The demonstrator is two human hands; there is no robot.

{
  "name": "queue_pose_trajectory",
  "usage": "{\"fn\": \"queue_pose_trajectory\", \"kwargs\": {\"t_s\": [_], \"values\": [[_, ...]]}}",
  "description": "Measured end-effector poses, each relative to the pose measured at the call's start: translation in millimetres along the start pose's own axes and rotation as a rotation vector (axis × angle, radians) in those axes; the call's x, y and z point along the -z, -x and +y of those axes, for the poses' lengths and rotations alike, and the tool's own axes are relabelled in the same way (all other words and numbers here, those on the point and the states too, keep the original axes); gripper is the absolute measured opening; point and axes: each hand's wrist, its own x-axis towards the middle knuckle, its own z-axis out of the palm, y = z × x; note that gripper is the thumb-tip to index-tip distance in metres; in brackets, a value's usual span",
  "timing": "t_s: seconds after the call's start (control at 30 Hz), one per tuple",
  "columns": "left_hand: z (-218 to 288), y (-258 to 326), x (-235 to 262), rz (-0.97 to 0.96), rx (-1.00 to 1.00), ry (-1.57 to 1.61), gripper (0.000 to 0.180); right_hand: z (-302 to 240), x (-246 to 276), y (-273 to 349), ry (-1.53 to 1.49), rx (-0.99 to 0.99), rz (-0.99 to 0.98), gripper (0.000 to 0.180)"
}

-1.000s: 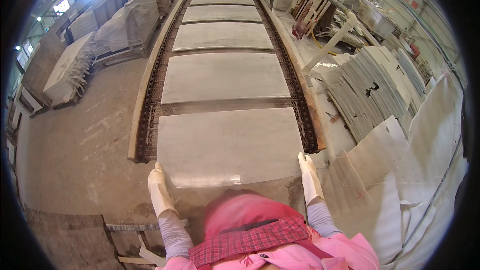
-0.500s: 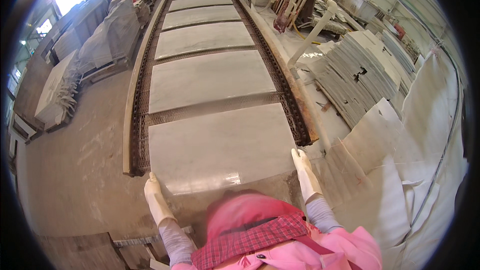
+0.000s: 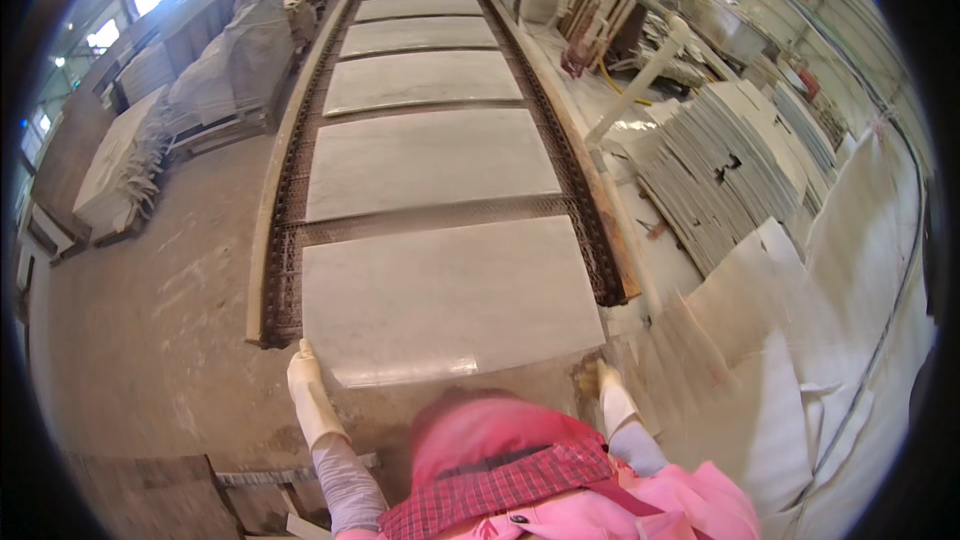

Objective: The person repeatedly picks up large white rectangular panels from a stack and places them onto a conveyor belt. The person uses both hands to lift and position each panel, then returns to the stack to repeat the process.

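Note:
A wide pale-grey stone slab [image 3: 450,300] lies nearest me on a roller-chain conveyor [image 3: 430,208], its near edge jutting past the conveyor's end. My left hand [image 3: 308,380], in a cream glove, grips the slab's left edge close to the near corner; its fingers are partly hidden. My right hand [image 3: 614,398], gloved alike, is just below the slab's near right corner, apart from it. Its fingers appear edge-on and blurred, so their pose is unclear. Another slab [image 3: 430,162] lies behind the first, with several more in a row farther back.
Rusty side rails [image 3: 618,265] border the conveyor. Wrapped stacks [image 3: 230,75] stand on pallets at left. A leaning stack of thin slabs [image 3: 715,175] stands at right, beside white sheeting [image 3: 860,230] and a slanted pale pipe [image 3: 640,80]. A wooden board [image 3: 150,490] is at lower left.
My right hand has left the slab's right edge and dropped toward me. The left hand stays at the left edge. The near slab has shifted little, while the view has tilted slightly.

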Motion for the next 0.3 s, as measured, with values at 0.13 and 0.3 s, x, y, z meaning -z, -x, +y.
{"fn": "queue_pose_trajectory", "kwargs": {"t_s": [0.13, 0.3], "values": [[8.1, 1.1, 4.1, -0.034, -0.11, -0.204, 0.066, 23.9, 18.6, -7.4, 0.8, 0.22, 0.045, 0.057], [20.5, 28.4, 23.0, -0.11, 0.106, 0.004, 0.059, -14.3, 28.1, -40.2, 0.684, 0.239, -0.279, 0.062]]}}
